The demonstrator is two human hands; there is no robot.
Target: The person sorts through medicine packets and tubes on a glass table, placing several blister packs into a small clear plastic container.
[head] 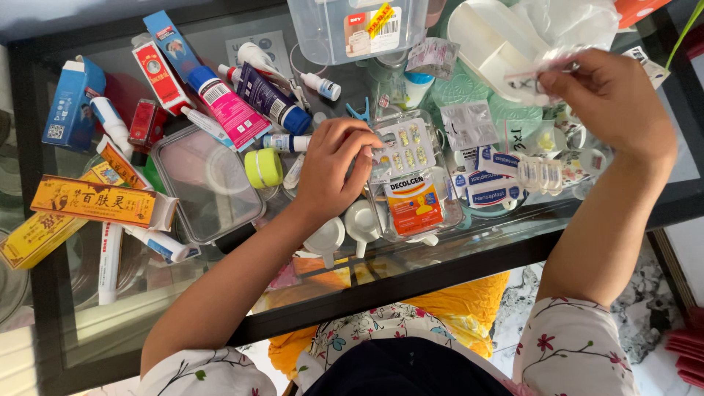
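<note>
Here, in the head view, the left hand point(334, 169) curls its fingertips onto a silver blister pack point(402, 149) of yellowish pills, pinching its left edge. That pack lies at the top of a small clear container point(449, 209), over an orange and white medicine box point(415, 204); the container's lower wall is hard to trace against the glass table point(88, 308). The right hand point(612, 99) is raised near the far right, thumb and fingers closed on a small clear plastic bag point(546, 70); what the bag holds is too blurred to tell. Under that hand, more small bags and a strip of clear ampoules point(540, 174) overlap so that their edges run together. Left of the container sits a lidded clear tub point(205, 183), with a yellow-green roll point(263, 167) just beside it. Tubes and boxes crowd the left side, and a yellow box point(33, 238) is partly covered by an orange one point(99, 202). A clear bin point(352, 29) is cut off by the top edge.
</note>
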